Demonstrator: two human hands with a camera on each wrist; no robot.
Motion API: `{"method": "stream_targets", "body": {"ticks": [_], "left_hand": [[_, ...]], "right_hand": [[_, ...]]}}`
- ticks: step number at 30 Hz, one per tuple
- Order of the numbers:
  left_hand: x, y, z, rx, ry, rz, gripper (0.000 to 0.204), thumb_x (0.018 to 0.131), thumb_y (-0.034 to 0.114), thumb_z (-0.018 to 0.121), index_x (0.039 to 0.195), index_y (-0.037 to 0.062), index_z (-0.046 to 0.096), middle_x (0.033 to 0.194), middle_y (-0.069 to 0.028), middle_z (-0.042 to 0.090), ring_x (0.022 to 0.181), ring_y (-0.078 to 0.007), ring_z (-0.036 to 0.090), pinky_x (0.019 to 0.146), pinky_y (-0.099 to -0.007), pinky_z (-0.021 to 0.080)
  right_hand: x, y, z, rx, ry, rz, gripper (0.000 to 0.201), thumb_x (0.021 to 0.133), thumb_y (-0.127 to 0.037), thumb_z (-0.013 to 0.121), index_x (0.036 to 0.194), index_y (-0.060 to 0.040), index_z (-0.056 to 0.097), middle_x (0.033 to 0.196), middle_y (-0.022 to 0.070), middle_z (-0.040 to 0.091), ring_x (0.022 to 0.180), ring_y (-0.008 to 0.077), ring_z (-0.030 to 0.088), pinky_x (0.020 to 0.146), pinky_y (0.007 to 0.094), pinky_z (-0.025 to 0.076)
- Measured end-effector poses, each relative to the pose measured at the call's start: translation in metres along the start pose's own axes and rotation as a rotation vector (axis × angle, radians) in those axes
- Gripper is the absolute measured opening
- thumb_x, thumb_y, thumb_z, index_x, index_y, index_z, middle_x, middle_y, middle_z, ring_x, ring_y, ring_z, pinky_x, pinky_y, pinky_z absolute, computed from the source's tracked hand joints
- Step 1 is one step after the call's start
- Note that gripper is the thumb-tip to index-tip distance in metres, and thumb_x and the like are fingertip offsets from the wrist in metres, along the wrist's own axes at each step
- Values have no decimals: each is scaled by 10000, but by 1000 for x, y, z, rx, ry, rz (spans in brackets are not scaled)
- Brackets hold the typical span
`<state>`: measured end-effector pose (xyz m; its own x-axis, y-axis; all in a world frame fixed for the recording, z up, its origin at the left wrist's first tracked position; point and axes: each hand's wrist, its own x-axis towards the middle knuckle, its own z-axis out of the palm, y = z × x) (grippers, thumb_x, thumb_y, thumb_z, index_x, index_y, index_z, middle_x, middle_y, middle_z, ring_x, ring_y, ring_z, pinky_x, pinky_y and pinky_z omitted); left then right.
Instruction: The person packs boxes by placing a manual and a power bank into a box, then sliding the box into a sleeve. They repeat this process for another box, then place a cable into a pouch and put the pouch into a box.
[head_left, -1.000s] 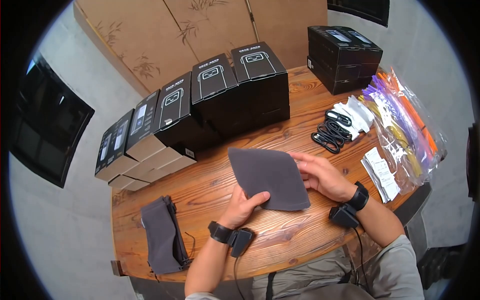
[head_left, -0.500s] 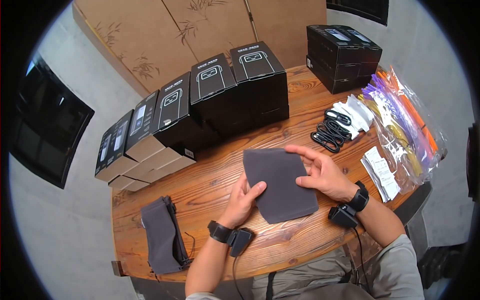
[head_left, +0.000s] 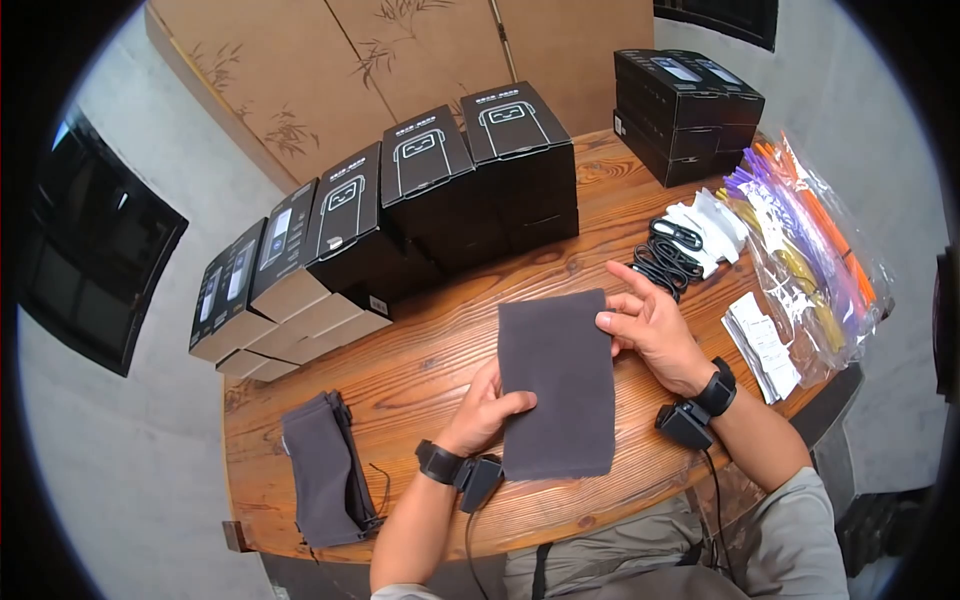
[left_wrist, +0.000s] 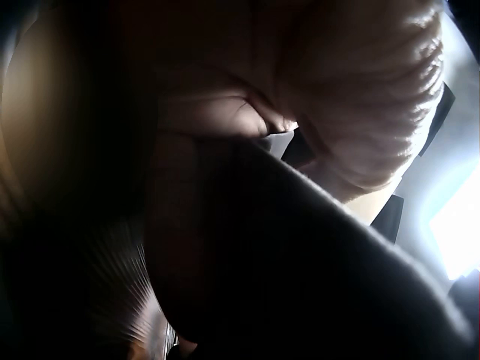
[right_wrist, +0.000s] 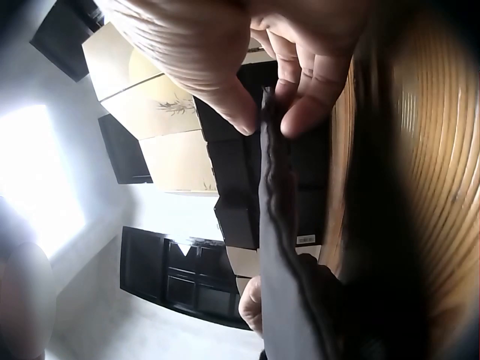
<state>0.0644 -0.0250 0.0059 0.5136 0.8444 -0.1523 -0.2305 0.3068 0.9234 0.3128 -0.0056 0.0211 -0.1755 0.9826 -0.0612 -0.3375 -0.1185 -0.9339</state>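
A flat dark grey cloth pouch (head_left: pixel 558 390) is held upright over the table in the head view. My left hand (head_left: pixel 478 410) grips its left edge, thumb across the front and the other fingers hidden behind. At the upper right edge, my right hand (head_left: pixel 655 330) pinches the cloth with its thumb in front and its index finger stretched out. In the right wrist view the thumb and fingertips stand on either side of the pouch's thin edge (right_wrist: pixel 274 195). The left wrist view is dark, with the cloth (left_wrist: pixel 315 247) running below the hand.
Several dark grey drawstring pouches (head_left: pixel 325 470) lie at the left. Rows of black boxes (head_left: pixel 430 160) stand behind, with another stack (head_left: pixel 690 115) at the back right. Black cables (head_left: pixel 668 255), folded leaflets (head_left: pixel 762 348) and a clear bag of coloured sticks (head_left: pixel 815 260) lie on the right.
The pouch has turned from slanted to upright, its long sides now near vertical. My right hand has shifted up along its right edge; my left hand has stayed nearly in place.
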Motion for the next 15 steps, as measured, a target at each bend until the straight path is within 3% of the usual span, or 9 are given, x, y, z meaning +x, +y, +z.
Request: {"method": "stream_targets", "body": {"ticks": [3,6,9,12,15], "left_hand": [[0,3,7,8,17,13,537,819,165,703,1273,-27,488,1152,-111,609,1027,-168,599,906,-293,504],[1,5,8,17,13,-6,539,846,193,714,1283,-23,485,1170,-111,605,1029,-158,600,899,-284,508],[2,-3,4,71,13,25,525,879,192,706,1302,-14,472,1194,-108,599,1045,-154,602,901,-284,511],[4,-6,1,45,-18,2,510,933,109,624,1373,-14,399,1285,-97,544,1172,-157,527,1002,-301,445],[5,-5,2,-15,-25,-1,517,941,97,611,1390,-12,378,1302,-99,536,1186,-153,525,1010,-308,448]], "right_hand": [[3,2,-5,-3,-49,22,540,913,-102,660,1378,40,424,918,45,667,695,73,605,599,184,501],[-2,-3,2,-94,-83,57,275,932,-116,639,1162,33,607,826,14,665,661,53,586,579,177,478],[-2,2,1,-157,-90,15,164,939,-137,635,1007,9,662,785,3,657,638,45,577,569,172,459],[-2,2,2,-203,-19,-18,138,934,-136,644,975,-7,669,777,2,653,614,44,566,561,171,454],[0,5,1,-200,26,-85,130,944,-136,627,950,-11,662,770,9,648,598,47,562,549,171,451]]}}
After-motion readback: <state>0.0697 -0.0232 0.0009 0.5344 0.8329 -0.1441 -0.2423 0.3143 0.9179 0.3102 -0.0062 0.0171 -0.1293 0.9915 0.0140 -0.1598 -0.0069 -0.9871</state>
